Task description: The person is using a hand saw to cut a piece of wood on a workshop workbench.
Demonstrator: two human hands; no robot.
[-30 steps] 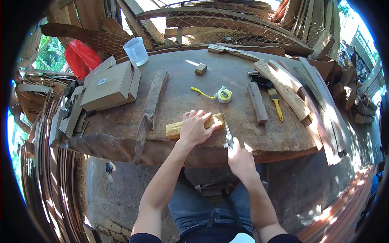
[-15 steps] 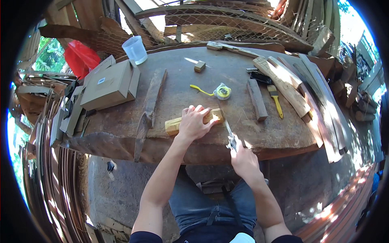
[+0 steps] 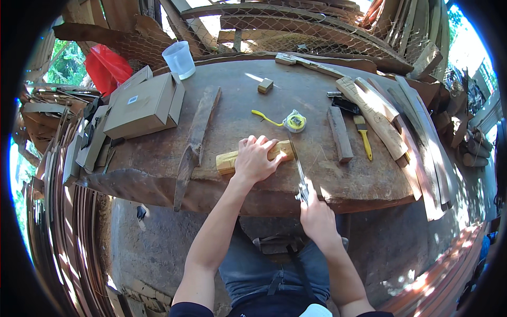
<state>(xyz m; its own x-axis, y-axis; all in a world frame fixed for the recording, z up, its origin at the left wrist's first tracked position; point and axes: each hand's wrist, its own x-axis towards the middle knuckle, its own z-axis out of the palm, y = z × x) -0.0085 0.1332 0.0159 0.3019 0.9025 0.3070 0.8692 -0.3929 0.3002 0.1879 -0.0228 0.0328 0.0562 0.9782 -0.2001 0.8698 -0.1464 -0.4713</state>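
Close to the front edge of the table [image 3: 237, 105], just in from the rim, lies the yellowish wooden block [image 3: 227, 162], stretched left to right, and it's pinned down! Left hand [image 3: 255, 158] on top, thumb out to the right, fingers part-spread and bent over the wood, holding it against the tabletop. Over to the right hand [image 3: 318, 216]: fingers curled closed around the handle of a saw [image 3: 299, 168], its narrow blade pointing away from the body, right at the block's right end. Is it biting into the wood? From this angle, I cannot tell.

Move out a little: beyond the blade's tip sits a tape measure [image 3: 294, 122], yellow strap trailing left, and farther back a small wood offcut [image 3: 265, 86]. To the right, a greyish wooden bar [image 3: 339, 133], then a yellow-handled paintbrush [image 3: 364, 137], and past them long planks [image 3: 376, 116] reaching over the table's right side. Swing left: a dark wooden slat [image 3: 204, 119], with another piece [image 3: 185, 174] poking over the front edge. Farther left, a cardboard box [image 3: 140, 105]; behind it, a translucent plastic jug [image 3: 179, 61] and a bright red bag [image 3: 107, 67]!
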